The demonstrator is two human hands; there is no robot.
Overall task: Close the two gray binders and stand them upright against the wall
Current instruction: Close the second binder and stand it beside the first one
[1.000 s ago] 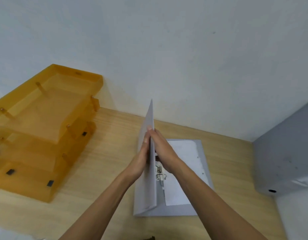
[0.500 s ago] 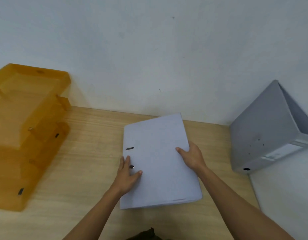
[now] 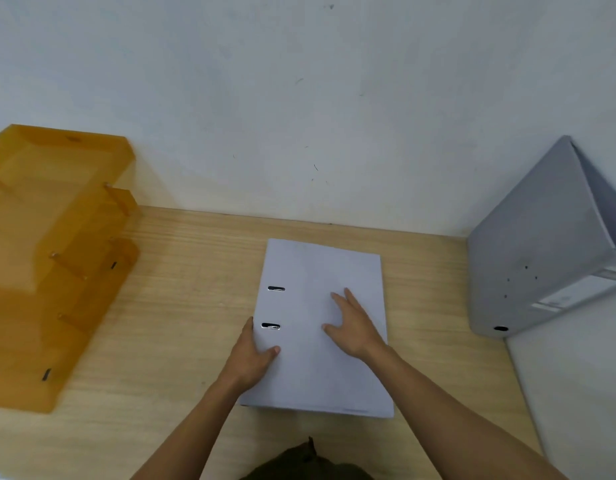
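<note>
A light gray binder (image 3: 320,268) lies closed and flat on the wooden desk (image 3: 195,271), spine to the left, with two metal slots showing in its cover. My left hand (image 3: 254,358) grips the spine edge, thumb on top of the cover. My right hand (image 3: 355,323) rests flat on the cover with fingers spread. A second, darker gray binder (image 3: 528,258) stands upright in the right corner, leaning against the side wall, its spine label facing me.
A stack of translucent orange letter trays (image 3: 53,258) fills the desk's left side against the back wall (image 3: 299,116). A white side wall (image 3: 576,393) closes off the right. Bare wood lies between the trays and the flat binder.
The cover, held upright a second ago, now lies fully shut. My right hand has shifted from the binder's right edge onto the middle of the cover; my left hand stays at the spine.
</note>
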